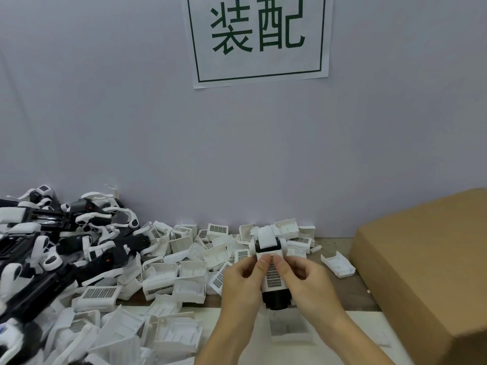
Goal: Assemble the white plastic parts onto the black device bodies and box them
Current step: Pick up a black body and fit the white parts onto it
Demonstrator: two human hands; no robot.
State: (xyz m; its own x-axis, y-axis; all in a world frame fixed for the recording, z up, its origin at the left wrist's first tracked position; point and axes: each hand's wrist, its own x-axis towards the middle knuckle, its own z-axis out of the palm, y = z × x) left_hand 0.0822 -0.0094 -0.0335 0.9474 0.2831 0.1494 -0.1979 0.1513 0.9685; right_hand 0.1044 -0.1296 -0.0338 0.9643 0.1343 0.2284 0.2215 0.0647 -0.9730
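I hold one black device body [276,300] upright over the table, near the middle of the view. A white cover with a dark grid [274,275] lies on its front face. My left hand [242,283] grips the left side, thumb pressed on the cover's top edge. My right hand [308,283] grips the right side, thumb beside the left one. The device's white top [266,239] sticks up beyond my fingers. A pile of loose white covers [168,280] spreads to the left, and further left lies a heap of black device bodies [50,248].
A closed brown cardboard box [427,259] fills the right side of the table. One white cover [338,264] lies alone beside it. White sheets [290,327] lie on the table under my hands. A grey wall with a printed sign [258,38] stands behind.
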